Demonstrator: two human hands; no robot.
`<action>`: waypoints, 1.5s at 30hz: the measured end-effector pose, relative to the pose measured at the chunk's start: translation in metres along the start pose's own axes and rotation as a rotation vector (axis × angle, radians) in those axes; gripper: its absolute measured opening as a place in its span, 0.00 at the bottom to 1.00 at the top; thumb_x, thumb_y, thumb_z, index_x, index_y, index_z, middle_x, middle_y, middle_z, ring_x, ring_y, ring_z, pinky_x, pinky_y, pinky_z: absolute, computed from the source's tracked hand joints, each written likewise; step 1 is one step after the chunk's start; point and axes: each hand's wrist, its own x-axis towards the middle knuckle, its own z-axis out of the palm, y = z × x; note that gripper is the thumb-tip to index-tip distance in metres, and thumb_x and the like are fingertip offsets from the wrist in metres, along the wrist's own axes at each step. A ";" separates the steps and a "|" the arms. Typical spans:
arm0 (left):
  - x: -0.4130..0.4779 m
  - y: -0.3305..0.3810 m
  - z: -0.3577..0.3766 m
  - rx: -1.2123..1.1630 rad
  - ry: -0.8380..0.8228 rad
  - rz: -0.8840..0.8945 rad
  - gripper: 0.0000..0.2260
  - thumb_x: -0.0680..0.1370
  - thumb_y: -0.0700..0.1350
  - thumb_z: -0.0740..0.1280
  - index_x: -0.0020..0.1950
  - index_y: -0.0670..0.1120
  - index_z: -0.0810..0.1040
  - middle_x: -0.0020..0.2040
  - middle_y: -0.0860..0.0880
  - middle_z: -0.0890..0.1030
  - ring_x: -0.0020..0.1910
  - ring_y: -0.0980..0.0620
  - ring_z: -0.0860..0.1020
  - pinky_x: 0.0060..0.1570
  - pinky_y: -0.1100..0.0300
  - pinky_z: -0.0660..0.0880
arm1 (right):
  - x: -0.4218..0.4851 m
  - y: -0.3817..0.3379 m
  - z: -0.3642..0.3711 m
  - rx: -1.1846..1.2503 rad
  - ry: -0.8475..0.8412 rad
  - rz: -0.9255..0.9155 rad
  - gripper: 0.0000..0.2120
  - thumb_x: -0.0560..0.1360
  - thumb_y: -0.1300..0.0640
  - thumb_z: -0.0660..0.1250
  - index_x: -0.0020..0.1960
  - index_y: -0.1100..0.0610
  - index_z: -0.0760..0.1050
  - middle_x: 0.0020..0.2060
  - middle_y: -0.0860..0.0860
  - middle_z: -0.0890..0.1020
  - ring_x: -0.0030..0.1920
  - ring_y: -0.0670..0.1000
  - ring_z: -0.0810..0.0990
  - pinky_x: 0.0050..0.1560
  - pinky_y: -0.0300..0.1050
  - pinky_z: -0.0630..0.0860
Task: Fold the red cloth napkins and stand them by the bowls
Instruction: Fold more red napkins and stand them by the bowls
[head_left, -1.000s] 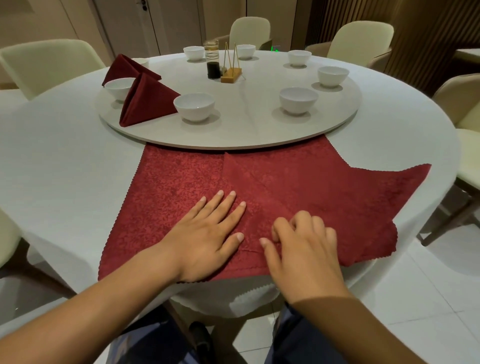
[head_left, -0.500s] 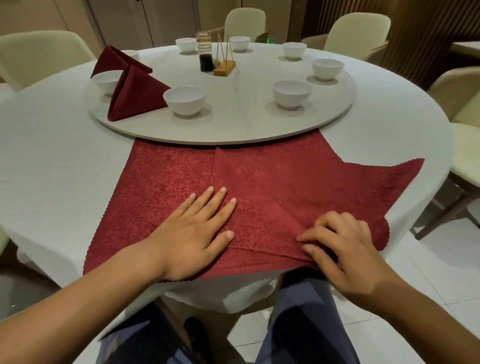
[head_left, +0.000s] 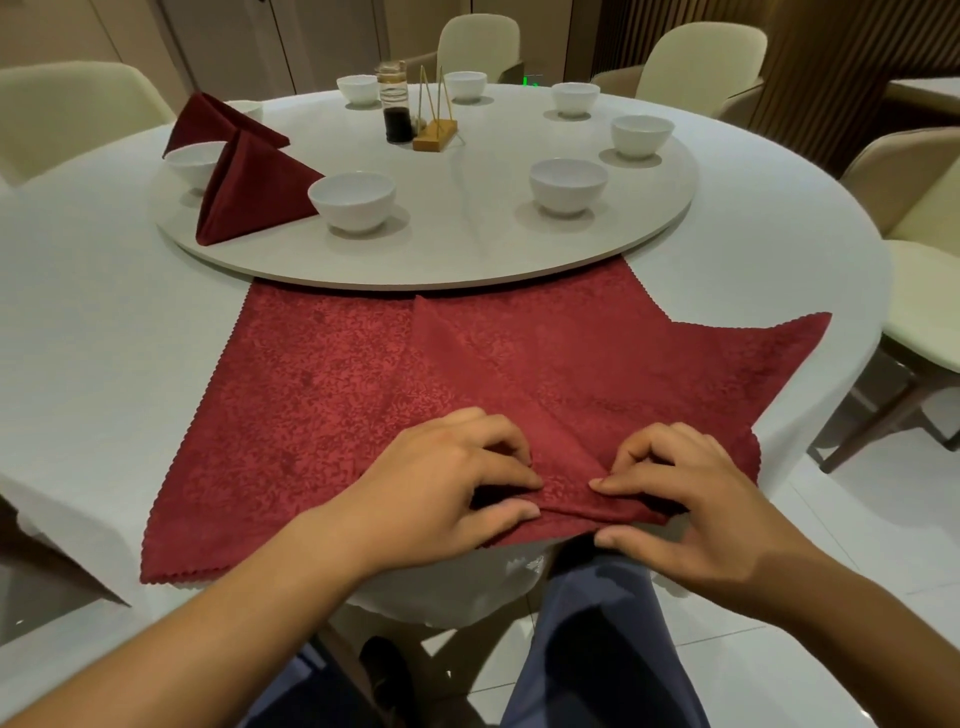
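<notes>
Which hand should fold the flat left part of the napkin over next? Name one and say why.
Left, probably. The left hand pinches the near edge of the napkin beside that flat part; the right hand pinches the edge on the already folded side and could anchor it.

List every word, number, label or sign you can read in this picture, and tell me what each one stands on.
No text here can be read.
The green lit sign behind the far chair: too small and blurred to read.
The sauce bottle on the turntable: no legible label.
The red napkin spread on the table: a mottled pattern only, no words.
</notes>
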 end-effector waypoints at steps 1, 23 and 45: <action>-0.002 -0.001 0.002 -0.022 0.006 -0.011 0.16 0.79 0.62 0.65 0.59 0.57 0.85 0.56 0.61 0.78 0.54 0.59 0.76 0.48 0.55 0.78 | -0.001 0.001 -0.001 0.001 0.023 -0.024 0.16 0.72 0.35 0.69 0.53 0.42 0.83 0.49 0.36 0.75 0.53 0.43 0.74 0.55 0.45 0.71; -0.008 -0.002 -0.010 0.117 0.058 0.085 0.09 0.82 0.48 0.67 0.57 0.49 0.86 0.55 0.56 0.84 0.53 0.55 0.80 0.51 0.57 0.79 | -0.004 0.006 -0.010 0.122 0.117 -0.047 0.05 0.77 0.50 0.70 0.51 0.47 0.85 0.51 0.36 0.81 0.55 0.42 0.79 0.56 0.47 0.78; -0.075 -0.021 -0.042 -0.196 0.099 -0.086 0.04 0.82 0.47 0.68 0.49 0.49 0.80 0.52 0.58 0.78 0.52 0.54 0.80 0.48 0.56 0.77 | 0.027 -0.005 -0.024 0.141 0.006 0.042 0.08 0.70 0.44 0.71 0.47 0.42 0.85 0.45 0.34 0.83 0.50 0.41 0.81 0.52 0.40 0.76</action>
